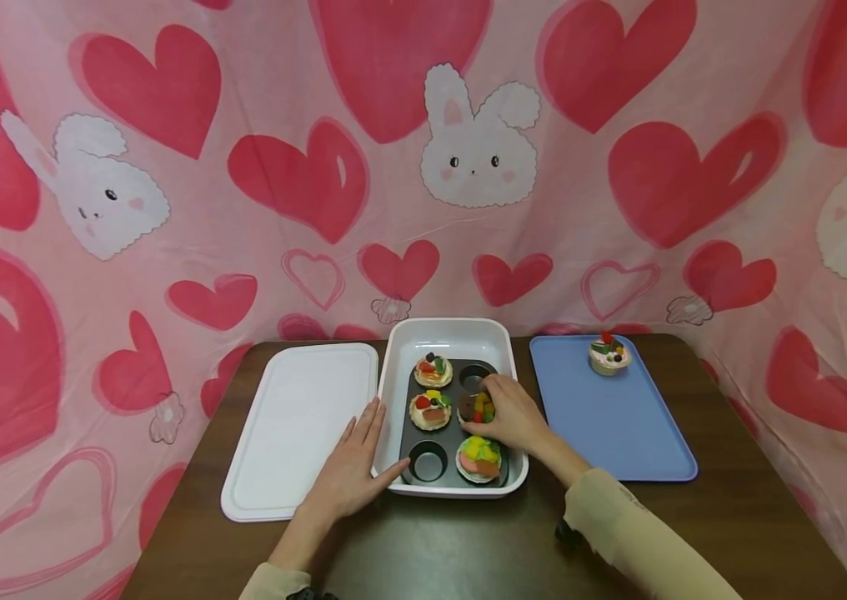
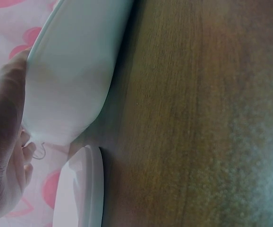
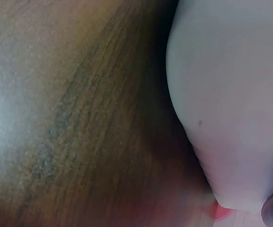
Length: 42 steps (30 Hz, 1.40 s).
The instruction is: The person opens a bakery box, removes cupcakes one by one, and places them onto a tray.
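Observation:
A dark muffin pan (image 1: 444,427) lies inside a white rectangular basin (image 1: 448,331). My right hand (image 1: 517,421) reaches over the basin's right wall and pinches a fruit tart (image 1: 480,407) with dark and yellow topping at the pan's middle right cup, its fingers covering part of it. My left hand (image 1: 352,467) lies with straight fingers along the basin's left rim, thumb stretched over the front left corner. In the left wrist view that hand touches the basin's outer wall (image 2: 75,75). Other tarts sit in the pan: back left (image 1: 433,371), middle left (image 1: 430,411) and front right (image 1: 479,460).
A white board (image 1: 303,425) lies left of the basin. On the right, a blue tray (image 1: 611,433) bears one small fruit-topped tart (image 1: 608,356) near its back edge. The brown wooden table (image 1: 423,550) backs onto a pink cloth with hearts and rabbits (image 1: 479,158).

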{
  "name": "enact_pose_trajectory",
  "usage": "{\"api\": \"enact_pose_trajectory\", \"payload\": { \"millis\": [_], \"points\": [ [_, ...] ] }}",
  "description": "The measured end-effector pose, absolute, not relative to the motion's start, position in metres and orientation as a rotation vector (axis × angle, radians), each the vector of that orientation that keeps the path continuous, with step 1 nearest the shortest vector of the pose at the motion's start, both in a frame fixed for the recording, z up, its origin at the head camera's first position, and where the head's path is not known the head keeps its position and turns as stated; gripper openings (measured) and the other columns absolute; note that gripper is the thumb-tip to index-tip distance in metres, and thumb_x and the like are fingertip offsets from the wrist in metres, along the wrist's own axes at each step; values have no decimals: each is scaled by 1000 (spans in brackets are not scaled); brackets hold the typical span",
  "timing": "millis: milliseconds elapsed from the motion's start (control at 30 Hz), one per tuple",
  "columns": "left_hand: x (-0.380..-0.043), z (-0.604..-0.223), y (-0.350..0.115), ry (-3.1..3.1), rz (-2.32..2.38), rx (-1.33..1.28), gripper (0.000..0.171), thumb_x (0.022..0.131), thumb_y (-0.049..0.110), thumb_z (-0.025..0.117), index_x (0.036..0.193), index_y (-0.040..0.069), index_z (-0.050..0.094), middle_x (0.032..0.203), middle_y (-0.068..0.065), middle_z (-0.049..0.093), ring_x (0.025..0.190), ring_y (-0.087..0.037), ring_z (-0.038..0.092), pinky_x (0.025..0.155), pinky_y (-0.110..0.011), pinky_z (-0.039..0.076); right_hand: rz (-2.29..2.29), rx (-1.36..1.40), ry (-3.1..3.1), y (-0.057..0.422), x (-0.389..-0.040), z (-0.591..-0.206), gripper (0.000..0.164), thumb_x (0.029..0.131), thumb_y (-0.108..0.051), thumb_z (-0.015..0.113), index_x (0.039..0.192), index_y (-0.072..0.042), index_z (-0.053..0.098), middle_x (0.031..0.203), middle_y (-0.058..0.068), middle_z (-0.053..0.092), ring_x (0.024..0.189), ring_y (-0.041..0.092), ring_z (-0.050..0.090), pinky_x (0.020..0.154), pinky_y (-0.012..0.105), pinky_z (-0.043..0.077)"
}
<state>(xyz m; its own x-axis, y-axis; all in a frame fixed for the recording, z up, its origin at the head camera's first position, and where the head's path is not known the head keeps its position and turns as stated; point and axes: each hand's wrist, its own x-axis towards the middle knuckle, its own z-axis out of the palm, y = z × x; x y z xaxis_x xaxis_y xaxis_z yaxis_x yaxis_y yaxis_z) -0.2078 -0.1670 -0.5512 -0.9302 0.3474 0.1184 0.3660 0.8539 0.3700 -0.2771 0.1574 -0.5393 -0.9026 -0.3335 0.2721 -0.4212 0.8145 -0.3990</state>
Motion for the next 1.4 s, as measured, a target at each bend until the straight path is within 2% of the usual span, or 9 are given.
{"api": "enact_pose_trajectory", "payload": {
  "millis": [133,300,567,900,1167,1400],
  "points": [
    [-208,-551,-168,-2976,-610,-579,106,99,70,62,176,8,22,186,-11,20,170,-33,30,140,-56,26,662,575,-2793,156,-277,-541,64,79,-50,97,112,-4,68,110,11,67,101,26,58,90,46,57],
    [-208,-551,-169,-2968,-614,-582,106,99,70,62,176,8,23,186,-11,20,170,-32,30,140,-55,25,664,552,-2818,155,-276,-541,65,80,-53,95,115,-4,70,117,13,70,105,27,60,96,47,60],
    [-208,-550,-170,-2964,-632,-572,106,99,71,62,175,8,25,186,-11,21,170,-33,31,140,-55,25,638,536,-2854,152,-277,-539,76,77,-63,94,118,-3,72,116,11,70,106,27,60,102,49,59],
    [-206,-550,-169,-2950,-637,-579,105,99,69,63,175,7,26,185,-12,22,169,-34,34,140,-56,27,578,551,-2846,151,-277,-542,63,78,-53,96,109,-3,73,108,9,71,103,28,62,106,50,53],
    [-208,-551,-168,-2913,-631,-593,103,99,68,65,173,4,30,184,-15,26,167,-36,37,138,-58,31,575,608,-2780,153,-278,-540,57,79,-43,95,110,-1,73,109,10,74,104,30,67,117,55,50],
    [-209,-548,-167,-2955,-621,-590,105,99,68,65,174,6,27,185,-13,23,168,-35,35,139,-57,28,629,656,-2742,155,-279,-540,55,79,-39,94,115,-2,73,116,12,75,109,32,70,114,54,51]
  ]
}}
